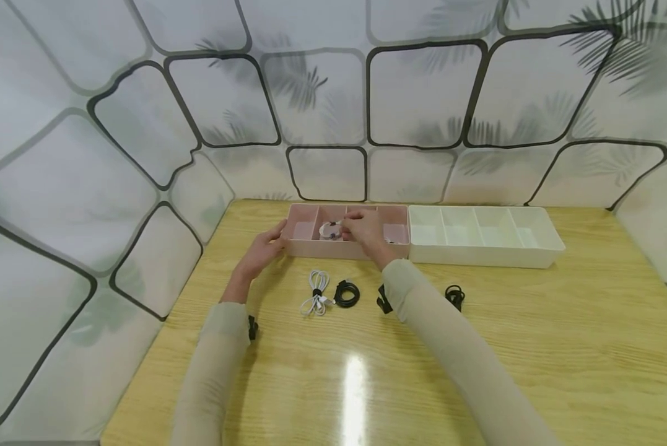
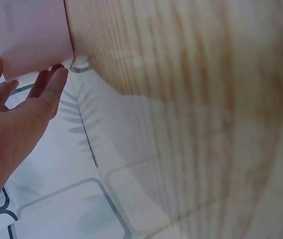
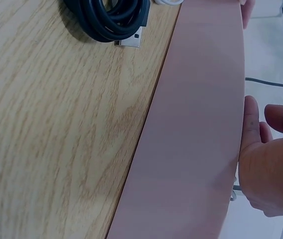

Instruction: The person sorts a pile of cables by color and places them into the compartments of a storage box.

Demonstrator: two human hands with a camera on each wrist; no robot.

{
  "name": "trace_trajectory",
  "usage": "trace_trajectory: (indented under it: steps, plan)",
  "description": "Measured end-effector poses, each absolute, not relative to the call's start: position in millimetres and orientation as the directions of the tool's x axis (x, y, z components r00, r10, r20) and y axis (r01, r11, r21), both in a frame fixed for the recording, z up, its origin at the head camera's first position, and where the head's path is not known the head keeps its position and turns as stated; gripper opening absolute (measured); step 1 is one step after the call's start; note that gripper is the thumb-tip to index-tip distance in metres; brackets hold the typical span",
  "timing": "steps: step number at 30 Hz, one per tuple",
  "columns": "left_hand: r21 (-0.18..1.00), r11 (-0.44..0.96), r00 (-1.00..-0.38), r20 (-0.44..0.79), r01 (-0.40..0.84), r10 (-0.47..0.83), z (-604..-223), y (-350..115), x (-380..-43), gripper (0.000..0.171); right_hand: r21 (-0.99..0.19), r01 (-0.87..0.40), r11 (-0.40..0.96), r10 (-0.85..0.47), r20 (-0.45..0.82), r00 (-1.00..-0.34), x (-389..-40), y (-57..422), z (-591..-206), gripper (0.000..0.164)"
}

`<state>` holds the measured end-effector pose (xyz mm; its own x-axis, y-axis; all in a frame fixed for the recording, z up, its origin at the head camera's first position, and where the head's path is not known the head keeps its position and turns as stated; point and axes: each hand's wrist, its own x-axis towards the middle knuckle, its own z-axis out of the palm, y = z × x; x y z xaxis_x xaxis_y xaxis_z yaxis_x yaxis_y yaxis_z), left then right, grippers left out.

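Observation:
A pink divided box (image 1: 339, 249) stands toward the back of the table. At its left end, my left hand (image 1: 265, 249) touches the end wall with extended fingers; the left wrist view has the fingertips (image 2: 56, 79) at that wall. My right hand (image 1: 363, 230) is over the middle compartments, its fingertips beside a coiled white cable (image 1: 323, 233) in the second compartment from the left. In the right wrist view the thumb (image 3: 279, 117) stands apart from the index finger (image 3: 251, 117) just past the rim, with no cable showing between them.
A white divided box (image 1: 478, 255) adjoins the pink one on the right. In front lie a bundled white cable (image 1: 318, 285), a coiled black cable (image 1: 347, 293) and another black cable (image 1: 454, 296) beside my right sleeve. A patterned curtain (image 1: 417, 111) hangs behind the table.

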<state>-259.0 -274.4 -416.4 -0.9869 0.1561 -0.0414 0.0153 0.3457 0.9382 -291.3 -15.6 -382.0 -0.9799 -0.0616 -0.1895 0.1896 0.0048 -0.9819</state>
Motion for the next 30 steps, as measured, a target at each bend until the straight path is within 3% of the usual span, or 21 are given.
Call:
trace_trajectory:
  steps: [14,30]
  plan:
    - [0.948,0.318,-0.980,-0.069,-0.006,0.184,-403.1,-270.5,-253.7,0.055,-0.977,0.212,-0.009,-0.090,-0.211,-0.973,-294.4,-11.4,-384.2,0.034]
    - [0.946,0.324,-0.984,-0.033,0.026,0.173,-419.4,-275.5,-260.9,0.055,-0.983,0.183,-0.028,-0.139,-0.177,-0.974,-289.4,-3.3,-377.0,0.035]
